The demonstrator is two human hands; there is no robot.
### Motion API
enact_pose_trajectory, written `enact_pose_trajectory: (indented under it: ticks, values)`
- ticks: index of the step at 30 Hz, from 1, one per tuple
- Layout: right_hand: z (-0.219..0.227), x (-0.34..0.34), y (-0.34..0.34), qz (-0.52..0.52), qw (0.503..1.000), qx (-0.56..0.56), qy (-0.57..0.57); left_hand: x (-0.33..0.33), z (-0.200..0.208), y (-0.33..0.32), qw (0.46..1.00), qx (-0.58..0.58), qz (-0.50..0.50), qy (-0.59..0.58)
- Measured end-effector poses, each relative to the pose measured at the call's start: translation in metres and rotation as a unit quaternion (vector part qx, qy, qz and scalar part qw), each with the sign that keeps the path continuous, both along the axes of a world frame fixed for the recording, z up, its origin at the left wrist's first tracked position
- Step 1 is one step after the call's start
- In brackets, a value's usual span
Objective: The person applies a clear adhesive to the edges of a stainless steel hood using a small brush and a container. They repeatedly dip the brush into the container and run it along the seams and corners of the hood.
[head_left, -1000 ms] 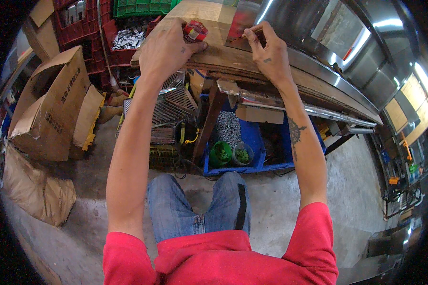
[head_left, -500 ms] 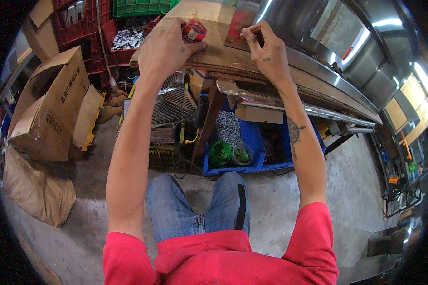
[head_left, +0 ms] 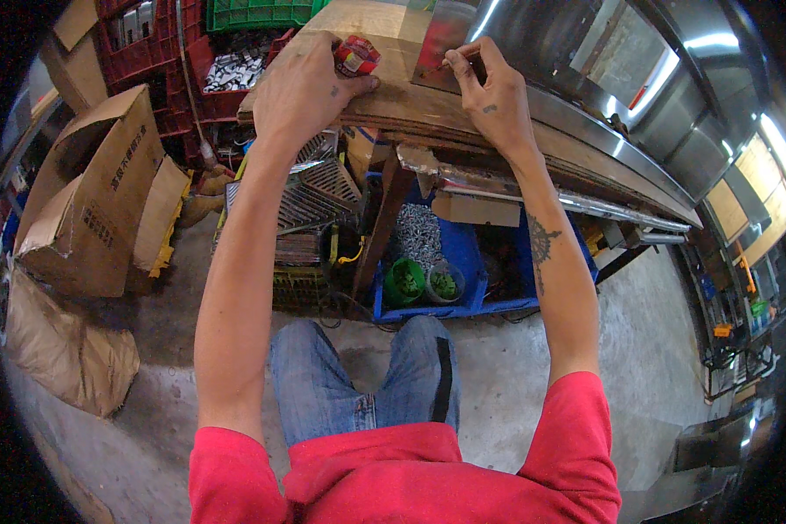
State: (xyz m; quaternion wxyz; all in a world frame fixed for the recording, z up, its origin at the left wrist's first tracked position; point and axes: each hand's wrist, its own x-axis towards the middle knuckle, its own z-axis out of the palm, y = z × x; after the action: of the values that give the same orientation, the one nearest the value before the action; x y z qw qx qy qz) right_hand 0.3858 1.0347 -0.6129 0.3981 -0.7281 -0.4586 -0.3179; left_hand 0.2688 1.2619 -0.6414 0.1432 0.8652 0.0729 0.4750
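Observation:
My left hand (head_left: 299,92) is closed around a compact red tape measure (head_left: 356,58) at the wooden bench top (head_left: 393,98). Its fingertips are hidden behind the hand and the case. To the right, my right hand (head_left: 496,100) pinches a thin pencil (head_left: 438,67), its tip pointing left. That hand is just at the near edge of a shiny steel sheet (head_left: 533,61) on the bench, where a red reflection shows. I cannot make out whether the pencil touches the steel.
Beneath the bench, blue bins (head_left: 476,271) hold small metal parts and two cups. Slotted metal pieces (head_left: 310,196) are stacked beside a bench leg. Left stand an open cardboard box (head_left: 87,210) and red crates (head_left: 144,48). A shelf rack (head_left: 734,306) stands right.

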Motion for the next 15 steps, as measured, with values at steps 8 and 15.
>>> enact_pose_trajectory:
  ticks: [8,15]
  values:
    - [-0.002,0.004,0.002,0.017,0.999,0.011,-0.041,0.003,0.000,0.003,1.000,-0.004,-0.008,0.015]
    - [-0.002,0.003,0.002,0.012,0.999,0.014,-0.040,0.000,0.002,0.005,0.999,-0.003,-0.007,0.045]
